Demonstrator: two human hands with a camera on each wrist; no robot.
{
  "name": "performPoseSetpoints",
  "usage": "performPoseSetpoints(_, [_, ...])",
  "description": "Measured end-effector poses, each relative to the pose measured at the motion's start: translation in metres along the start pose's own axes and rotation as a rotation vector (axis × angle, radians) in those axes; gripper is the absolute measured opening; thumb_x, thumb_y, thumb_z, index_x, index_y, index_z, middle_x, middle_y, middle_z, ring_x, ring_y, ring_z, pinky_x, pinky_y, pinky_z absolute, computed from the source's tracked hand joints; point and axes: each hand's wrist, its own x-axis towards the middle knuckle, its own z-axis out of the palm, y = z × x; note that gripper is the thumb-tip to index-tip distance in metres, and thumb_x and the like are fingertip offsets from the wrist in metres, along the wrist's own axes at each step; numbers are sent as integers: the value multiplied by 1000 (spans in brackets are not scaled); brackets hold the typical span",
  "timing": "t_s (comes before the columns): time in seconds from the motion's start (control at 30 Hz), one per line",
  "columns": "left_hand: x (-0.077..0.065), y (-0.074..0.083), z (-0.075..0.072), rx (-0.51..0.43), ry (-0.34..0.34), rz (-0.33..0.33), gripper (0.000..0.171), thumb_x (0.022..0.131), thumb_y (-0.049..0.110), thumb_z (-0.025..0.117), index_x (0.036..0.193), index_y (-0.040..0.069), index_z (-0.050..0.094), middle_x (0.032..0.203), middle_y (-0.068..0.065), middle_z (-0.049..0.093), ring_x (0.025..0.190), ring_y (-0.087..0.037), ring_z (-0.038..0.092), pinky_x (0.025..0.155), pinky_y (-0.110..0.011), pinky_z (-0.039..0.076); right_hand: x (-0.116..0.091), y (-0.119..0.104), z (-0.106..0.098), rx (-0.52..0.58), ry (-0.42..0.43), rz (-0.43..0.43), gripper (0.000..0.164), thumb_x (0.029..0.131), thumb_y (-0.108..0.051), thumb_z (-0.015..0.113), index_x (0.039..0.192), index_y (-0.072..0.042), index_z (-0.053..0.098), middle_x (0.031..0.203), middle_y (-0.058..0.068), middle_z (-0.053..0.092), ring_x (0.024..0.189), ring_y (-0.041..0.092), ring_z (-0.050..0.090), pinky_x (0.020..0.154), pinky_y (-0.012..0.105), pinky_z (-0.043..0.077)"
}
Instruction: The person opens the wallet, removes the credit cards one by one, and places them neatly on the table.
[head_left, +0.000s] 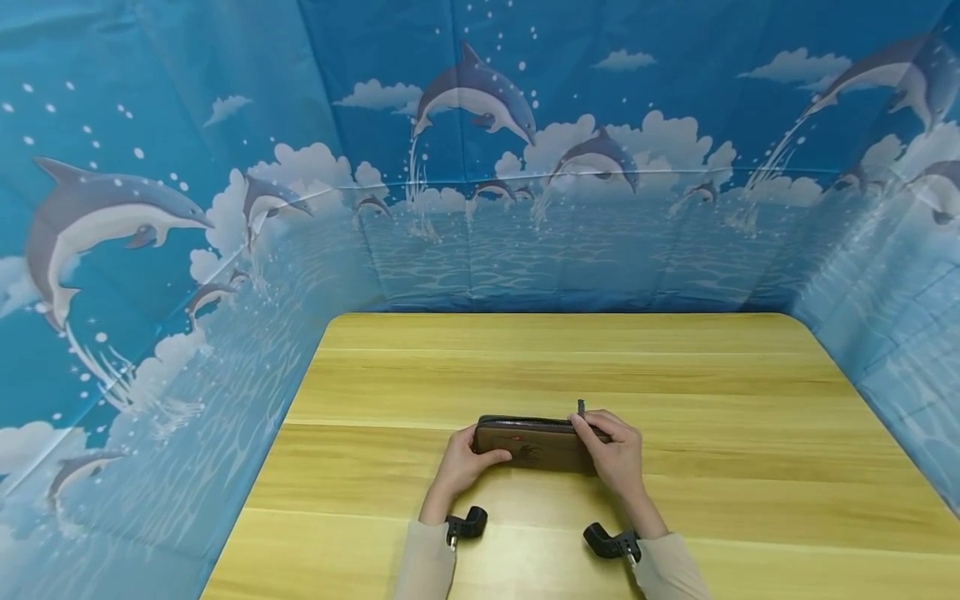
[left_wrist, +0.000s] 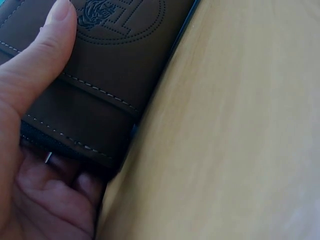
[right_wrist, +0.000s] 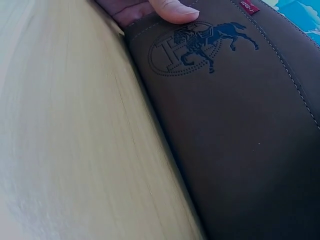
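The left hand (head_left: 459,463) is gripping the brown wallet (head_left: 561,455) by its left end, over the wooden table (head_left: 360,467); were that hold slackening, a tug could be twisting it. Rightward, the right hand (head_left: 619,455) is pinching the dark zipper pull (head_left: 581,407) and hiding the corner there, so a snag could be going unnoticed. Behind, a dolphin curtain (head_left: 465,242) is hanging.

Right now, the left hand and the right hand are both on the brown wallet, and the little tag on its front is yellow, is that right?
Not quite: the tag is red, as the right wrist view shows. The left hand and right hand are both on the brown wallet.
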Motion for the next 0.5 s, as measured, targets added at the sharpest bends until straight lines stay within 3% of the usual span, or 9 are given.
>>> performPoseSetpoints(0.2, [0, -1, -1, 6, -1, 10, 29, 80, 11, 77, 107, 6, 68, 95, 0, 69, 87, -16, 64, 77, -33, 52, 0, 2, 0, 12, 12, 56, 6, 81, 13, 66, 81, 10, 71, 80, 21, 67, 77, 19, 65, 74, 19, 49])
performPoseSetpoints(0.5, [0, -1, -1, -15, -11, 6, 28, 81, 11, 76, 107, 6, 67, 96, -1, 69, 88, -16, 65, 77, -33, 52, -2, -3, -7, 66, -2, 318, 6, 84, 11, 65, 78, 9, 67, 89, 25, 65, 85, 7, 61, 75, 19, 48])
